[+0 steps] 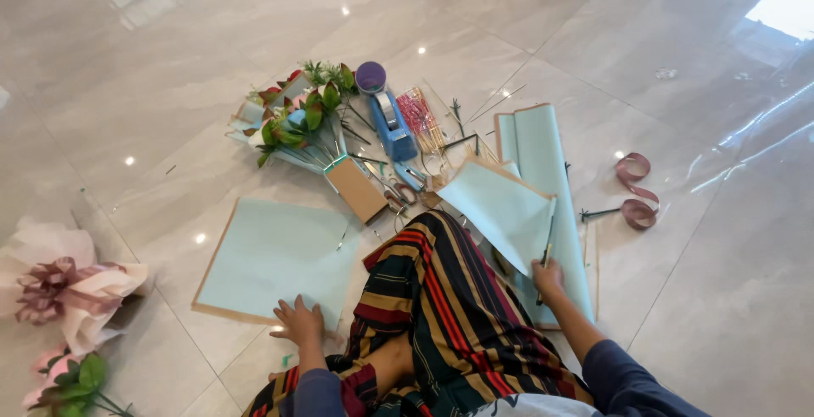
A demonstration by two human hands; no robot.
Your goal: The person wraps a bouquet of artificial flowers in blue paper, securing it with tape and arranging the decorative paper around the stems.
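I sit on a shiny tiled floor, a striped cloth [441, 298] over my lap. My left hand [298, 320] lies flat with fingers spread on the near edge of a pale blue paper sheet [275, 252] with a brown border. My right hand [548, 278] grips a thin dark tool, and it rests on a bent pale blue sheet [500, 207] that lies over more blue sheets [543, 158].
Ahead lie artificial flowers and leaves [301, 120], a blue tape dispenser [392, 125], a brown box [356, 188], a packet of pink sticks [420, 116] and scissors [397, 192]. A mauve ribbon [636, 192] curls at right. A wrapped pink bouquet [59, 286] sits at left.
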